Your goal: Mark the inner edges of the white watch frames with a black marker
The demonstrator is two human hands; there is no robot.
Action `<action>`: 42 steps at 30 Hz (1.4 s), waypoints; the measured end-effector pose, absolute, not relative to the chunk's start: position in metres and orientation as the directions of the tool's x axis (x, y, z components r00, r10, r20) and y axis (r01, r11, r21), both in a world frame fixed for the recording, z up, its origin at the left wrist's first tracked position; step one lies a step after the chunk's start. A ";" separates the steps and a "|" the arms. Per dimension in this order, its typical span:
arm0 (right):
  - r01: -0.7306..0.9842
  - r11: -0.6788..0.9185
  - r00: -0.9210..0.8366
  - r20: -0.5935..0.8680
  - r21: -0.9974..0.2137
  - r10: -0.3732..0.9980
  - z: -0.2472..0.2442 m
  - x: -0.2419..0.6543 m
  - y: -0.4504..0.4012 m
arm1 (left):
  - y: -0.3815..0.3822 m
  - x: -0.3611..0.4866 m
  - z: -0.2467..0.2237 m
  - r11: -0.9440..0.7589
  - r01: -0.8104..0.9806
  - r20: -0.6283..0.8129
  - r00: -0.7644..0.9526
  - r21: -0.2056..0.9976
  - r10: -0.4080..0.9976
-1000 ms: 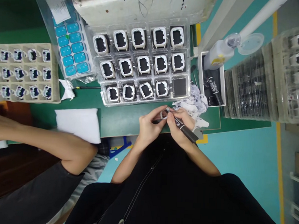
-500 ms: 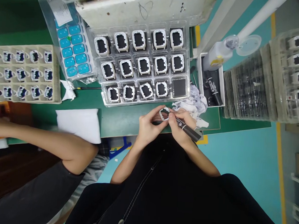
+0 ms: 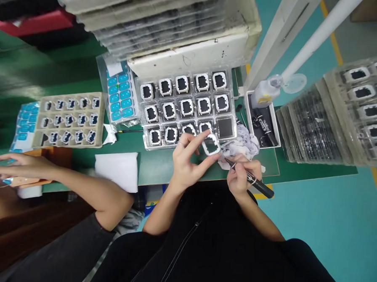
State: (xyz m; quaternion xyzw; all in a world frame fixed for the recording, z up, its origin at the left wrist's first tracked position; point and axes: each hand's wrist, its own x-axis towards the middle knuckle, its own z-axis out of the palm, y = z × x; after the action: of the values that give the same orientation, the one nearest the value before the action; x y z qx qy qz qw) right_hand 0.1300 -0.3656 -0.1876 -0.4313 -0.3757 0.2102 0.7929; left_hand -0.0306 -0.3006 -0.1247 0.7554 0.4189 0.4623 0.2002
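Between the thumb and forefinger of my left hand is a white, rounded-square frame, held up by its edges. My right hand grips a black marker pen, its dark tip pointing left toward the frame but apart from it. Just beyond my hands lies a clear plastic tray with rows of similar white frames in its pockets. One pocket at its near right corner holds no frame. Crumpled white cloth lies right behind my right hand.
A white box with a bottle and another marker stands to the right, beside stacked trays. More trays are piled behind. At left are a beige tray, blue parts, folded white cloth and a co-worker's arm.
My hands have parted: the right has drawn the marker away to the right, while the left has raised the frame slightly. The camera view has shifted, showing more of the table's far side.
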 end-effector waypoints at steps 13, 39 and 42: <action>-0.055 0.579 0.656 0.408 -0.813 0.635 -0.188 0.138 -0.363 | -0.228 -0.035 -0.108 -0.521 0.726 0.508 0.272 0.449 0.817; -0.038 0.537 0.614 0.404 -0.843 0.678 -0.197 0.138 -0.366 | -0.251 -0.100 -0.110 -0.381 0.191 0.422 -0.278 0.905 0.863; -0.003 0.503 0.600 0.400 -0.865 0.693 -0.197 0.138 -0.368 | -0.294 -0.081 -0.113 -0.162 -0.001 0.161 -0.095 0.987 0.982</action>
State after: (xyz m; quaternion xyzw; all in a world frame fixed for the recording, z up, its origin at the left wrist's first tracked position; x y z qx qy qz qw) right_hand 0.1379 -0.3678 -0.1968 -0.4454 -0.3870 0.2243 0.7756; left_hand -0.0807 -0.2936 -0.1130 0.5124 0.4786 0.5643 0.4358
